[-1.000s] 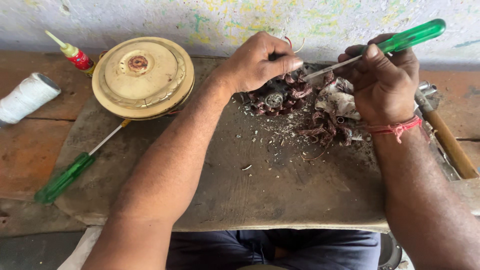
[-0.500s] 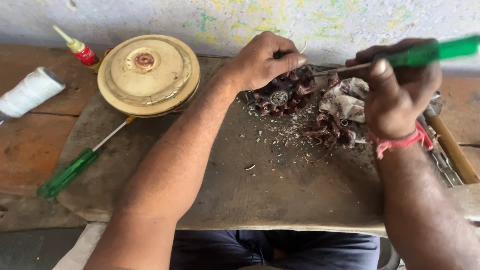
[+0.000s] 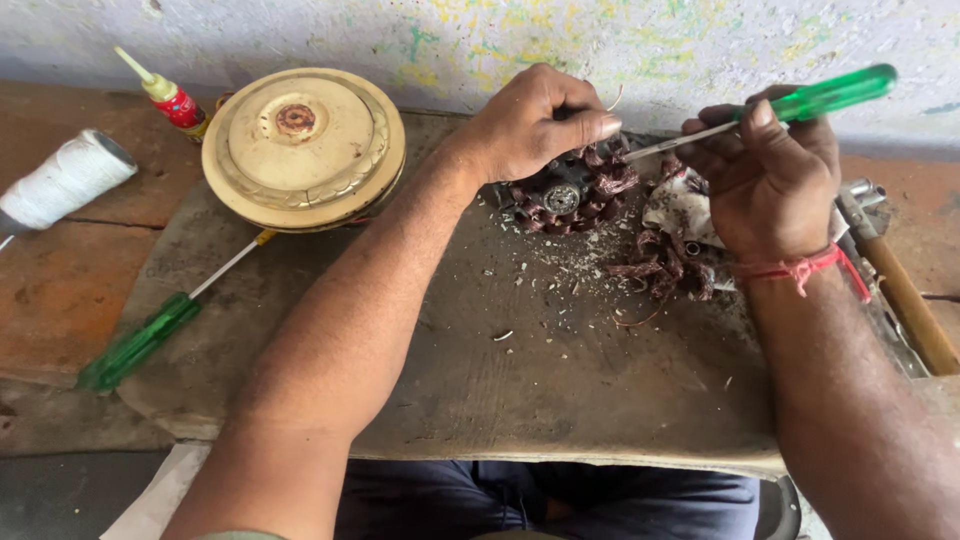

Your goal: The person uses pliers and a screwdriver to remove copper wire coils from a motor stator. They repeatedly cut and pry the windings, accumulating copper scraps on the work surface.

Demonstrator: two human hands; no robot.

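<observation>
Head view: the left hand (image 3: 535, 125) grips the coil (image 3: 572, 190) at the far side of the tabletop (image 3: 560, 370). The right hand (image 3: 765, 175) clasps a screwdriver (image 3: 800, 103), its tip touching the coil. Since the earlier frame, the screwdriver handle has dropped lower.

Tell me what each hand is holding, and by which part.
The right hand grips a screwdriver by its green handle. The left hand presses on the wound motor core, fingers over its top edge.
</observation>
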